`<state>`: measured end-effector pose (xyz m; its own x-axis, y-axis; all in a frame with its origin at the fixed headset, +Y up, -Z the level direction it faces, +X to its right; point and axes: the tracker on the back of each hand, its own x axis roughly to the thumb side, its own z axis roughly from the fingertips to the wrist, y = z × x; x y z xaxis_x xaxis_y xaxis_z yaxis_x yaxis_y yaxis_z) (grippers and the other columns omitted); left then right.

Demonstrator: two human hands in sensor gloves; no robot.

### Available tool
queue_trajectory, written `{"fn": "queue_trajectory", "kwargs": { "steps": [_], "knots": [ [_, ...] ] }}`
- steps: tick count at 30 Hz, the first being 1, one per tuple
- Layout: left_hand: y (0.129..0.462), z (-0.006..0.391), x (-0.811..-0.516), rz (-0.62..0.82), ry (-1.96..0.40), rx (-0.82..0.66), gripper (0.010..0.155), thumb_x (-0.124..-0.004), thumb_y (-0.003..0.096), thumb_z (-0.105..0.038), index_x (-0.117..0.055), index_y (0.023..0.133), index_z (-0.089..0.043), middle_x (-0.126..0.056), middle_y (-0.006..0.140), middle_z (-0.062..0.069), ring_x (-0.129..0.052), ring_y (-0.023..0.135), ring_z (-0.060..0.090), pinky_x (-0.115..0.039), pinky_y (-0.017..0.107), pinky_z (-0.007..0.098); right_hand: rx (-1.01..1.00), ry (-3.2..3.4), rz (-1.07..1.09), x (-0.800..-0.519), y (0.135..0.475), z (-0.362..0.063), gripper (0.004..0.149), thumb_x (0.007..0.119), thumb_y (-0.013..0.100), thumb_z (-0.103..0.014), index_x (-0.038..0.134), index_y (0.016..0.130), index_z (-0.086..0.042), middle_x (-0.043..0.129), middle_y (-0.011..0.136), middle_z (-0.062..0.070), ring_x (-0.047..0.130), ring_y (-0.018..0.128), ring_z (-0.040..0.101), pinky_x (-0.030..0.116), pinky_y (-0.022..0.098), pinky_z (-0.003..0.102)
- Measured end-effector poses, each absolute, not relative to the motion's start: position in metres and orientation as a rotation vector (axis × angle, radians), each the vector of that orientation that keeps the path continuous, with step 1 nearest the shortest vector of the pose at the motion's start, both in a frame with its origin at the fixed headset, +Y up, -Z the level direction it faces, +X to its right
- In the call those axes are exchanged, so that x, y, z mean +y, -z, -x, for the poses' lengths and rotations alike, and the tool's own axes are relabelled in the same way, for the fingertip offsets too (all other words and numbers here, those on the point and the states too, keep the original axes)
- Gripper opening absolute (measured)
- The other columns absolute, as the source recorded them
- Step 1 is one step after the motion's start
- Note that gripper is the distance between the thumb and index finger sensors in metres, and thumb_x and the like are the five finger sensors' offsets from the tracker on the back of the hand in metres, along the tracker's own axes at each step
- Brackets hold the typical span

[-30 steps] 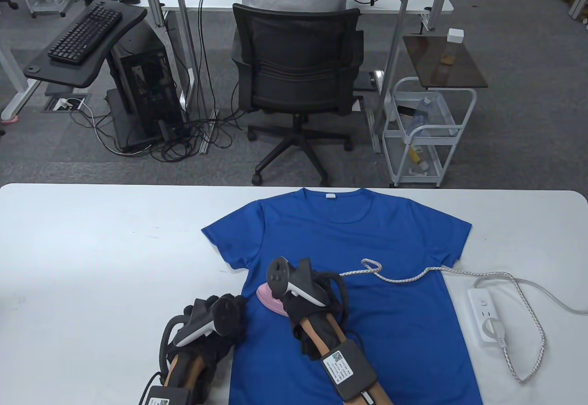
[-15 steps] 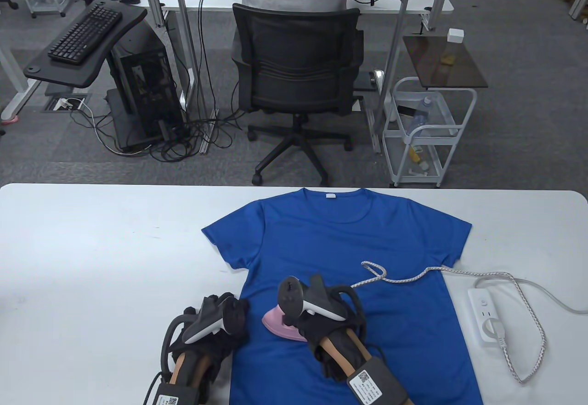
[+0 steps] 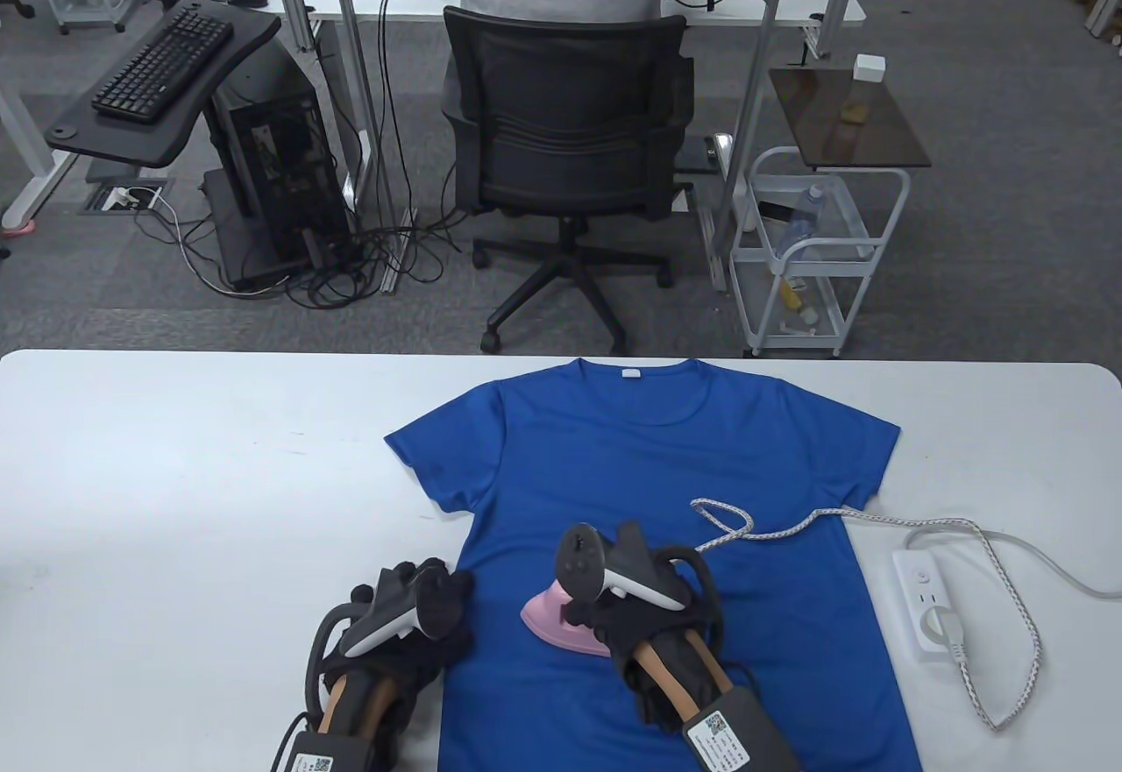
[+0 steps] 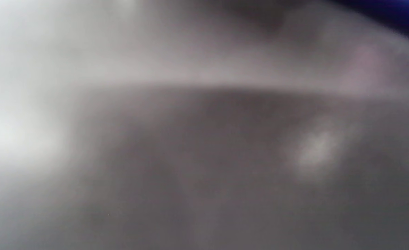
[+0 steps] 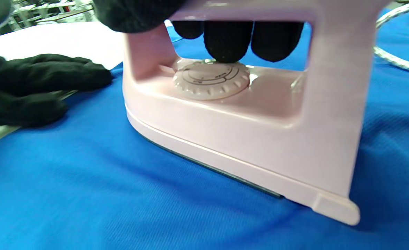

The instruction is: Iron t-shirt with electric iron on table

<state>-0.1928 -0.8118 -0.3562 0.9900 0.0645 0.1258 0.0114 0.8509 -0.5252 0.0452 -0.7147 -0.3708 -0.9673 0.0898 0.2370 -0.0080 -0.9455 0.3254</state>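
A blue t-shirt [image 3: 666,474] lies flat on the white table [image 3: 175,474], collar away from me. My right hand [image 3: 635,610] grips the handle of a pink electric iron [image 3: 557,619] whose soleplate rests on the shirt's lower left part. In the right wrist view the iron [image 5: 232,121] sits flat on the shirt [image 5: 86,194] with my fingers [image 5: 227,40] wrapped through its handle above the dial. My left hand [image 3: 412,610] rests flat at the shirt's left hem edge; it also shows in the right wrist view [image 5: 34,86]. The left wrist view is a grey blur.
The iron's braided cord [image 3: 789,531] crosses the shirt to a white power strip [image 3: 929,601] on the table's right side. An office chair [image 3: 565,132] and a white cart [image 3: 811,246] stand beyond the far edge.
My right hand has slid the iron toward me and to the right across the shirt. The cord loop has shifted slightly right. My left hand has stayed in place.
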Motion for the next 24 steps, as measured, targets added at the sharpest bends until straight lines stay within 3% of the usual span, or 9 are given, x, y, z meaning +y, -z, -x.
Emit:
{"fn": "queue_trajectory", "kwargs": {
  "steps": [11, 17, 24],
  "knots": [
    [0.357, 0.192, -0.812, 0.558, -0.016, -0.147, 0.072, -0.049, 0.0482, -0.058, -0.014, 0.109, -0.044, -0.008, 0.117, -0.006, -0.013, 0.112, 0.029, -0.025, 0.076, 0.066, 0.405, -3.051, -0.091, -0.717, 0.408, -0.060, 0.069, 0.069, 0.042, -0.038, 0.063, 0.107, -0.019, 0.081, 0.096, 0.014, 0.084, 0.081, 0.044, 0.065, 0.063, 0.061],
    [0.357, 0.192, -0.811, 0.555, -0.014, -0.143, 0.072, -0.050, 0.0482, -0.058, -0.015, 0.109, -0.045, -0.009, 0.118, -0.006, -0.014, 0.112, 0.029, -0.026, 0.077, 0.066, 0.385, -3.078, -0.151, -0.718, 0.405, -0.060, 0.069, 0.068, 0.042, -0.039, 0.062, 0.108, -0.019, 0.081, 0.096, 0.014, 0.084, 0.081, 0.044, 0.065, 0.063, 0.061],
    [0.357, 0.192, -0.811, 0.558, -0.009, -0.143, 0.072, -0.051, 0.0482, -0.058, -0.016, 0.109, -0.045, -0.009, 0.118, -0.006, -0.014, 0.112, 0.029, -0.026, 0.077, 0.066, 0.495, -3.041, -0.328, -0.715, 0.389, -0.071, 0.068, 0.069, 0.042, -0.038, 0.063, 0.107, -0.019, 0.081, 0.096, 0.014, 0.084, 0.082, 0.044, 0.064, 0.064, 0.061]
  ]
}}
